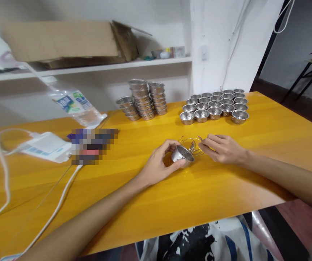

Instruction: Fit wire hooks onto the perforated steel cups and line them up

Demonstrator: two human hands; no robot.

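My left hand (160, 163) grips a small perforated metal strainer cup (181, 156) between thumb and fingers, its mouth tilted to the right and towards me. Just beyond the cup, several thin wire rings (191, 142) lie in a loose heap on the yellow table (134, 203). My right hand (221, 148) is at the right side of this heap, fingers pinched together. A bit of wire shows at its fingertips, and the fingers partly hide which ring it belongs to.
Rows of strainer cups (215, 112) stand at the back right, with nested stacks of cups (142, 99) left of them. On the left are a plastic bottle (76, 105), a white power box (47, 146), white cables (63, 199) and a pixelated patch. A cardboard box (63, 41) sits on the shelf.
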